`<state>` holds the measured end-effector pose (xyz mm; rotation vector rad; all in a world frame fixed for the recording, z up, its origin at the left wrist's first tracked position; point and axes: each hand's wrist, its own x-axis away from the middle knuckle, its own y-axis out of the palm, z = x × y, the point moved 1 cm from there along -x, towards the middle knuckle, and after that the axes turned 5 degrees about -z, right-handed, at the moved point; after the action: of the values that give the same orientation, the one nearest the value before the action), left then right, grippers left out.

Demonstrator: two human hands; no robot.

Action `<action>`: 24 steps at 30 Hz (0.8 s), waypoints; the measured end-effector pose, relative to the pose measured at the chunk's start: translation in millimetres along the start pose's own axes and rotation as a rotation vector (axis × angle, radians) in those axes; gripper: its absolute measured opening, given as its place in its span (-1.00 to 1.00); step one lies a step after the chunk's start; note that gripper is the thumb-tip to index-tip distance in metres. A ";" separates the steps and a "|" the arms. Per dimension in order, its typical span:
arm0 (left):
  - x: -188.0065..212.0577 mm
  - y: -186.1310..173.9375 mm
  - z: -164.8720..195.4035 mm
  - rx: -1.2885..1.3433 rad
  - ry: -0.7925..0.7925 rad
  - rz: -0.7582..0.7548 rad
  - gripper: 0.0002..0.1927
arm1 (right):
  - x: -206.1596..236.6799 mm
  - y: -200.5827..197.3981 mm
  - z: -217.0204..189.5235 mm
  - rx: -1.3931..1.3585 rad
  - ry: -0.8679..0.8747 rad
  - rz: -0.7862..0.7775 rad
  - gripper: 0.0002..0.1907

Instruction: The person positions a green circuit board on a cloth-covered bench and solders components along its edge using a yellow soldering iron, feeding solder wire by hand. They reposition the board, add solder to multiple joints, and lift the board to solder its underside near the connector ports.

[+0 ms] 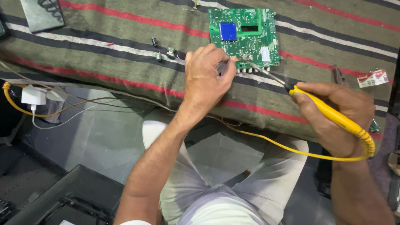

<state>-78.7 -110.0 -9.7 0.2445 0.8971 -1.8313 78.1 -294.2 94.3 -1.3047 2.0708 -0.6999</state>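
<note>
A green circuit board (246, 35) with a blue square chip lies on a striped cloth (104, 46). My right hand (337, 112) grips a yellow soldering iron (329, 114); its metal tip reaches the board's near edge. My left hand (206, 77) rests at that same edge, fingers pinched on a thin wire or solder strand that meets the iron's tip. What the left fingers hold is partly hidden.
Small loose electronic parts (164, 50) lie left of the board. A dark flat object (41, 14) sits at the far left, pliers (339, 75) and a red-white packet (373, 78) at the right. A white charger (33, 96) and cables hang below the cloth's edge.
</note>
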 end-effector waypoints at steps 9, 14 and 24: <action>6.5 -3.2 9.2 -0.058 0.050 -0.025 -0.86 | -15.0 -8.5 -12.2 0.018 0.060 -0.053 -0.82; 9.6 -7.6 11.7 -0.066 0.110 -0.039 -0.90 | -28.1 -20.2 -18.8 0.116 0.042 -0.145 -0.81; 9.9 -8.8 14.1 -0.125 0.231 -0.102 -0.82 | -50.4 -29.8 -19.4 0.229 0.000 -0.250 -0.80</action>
<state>-87.4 -125.0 -1.0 0.3418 1.2002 -1.8573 99.9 -257.1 138.4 -1.4414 1.7816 -1.0135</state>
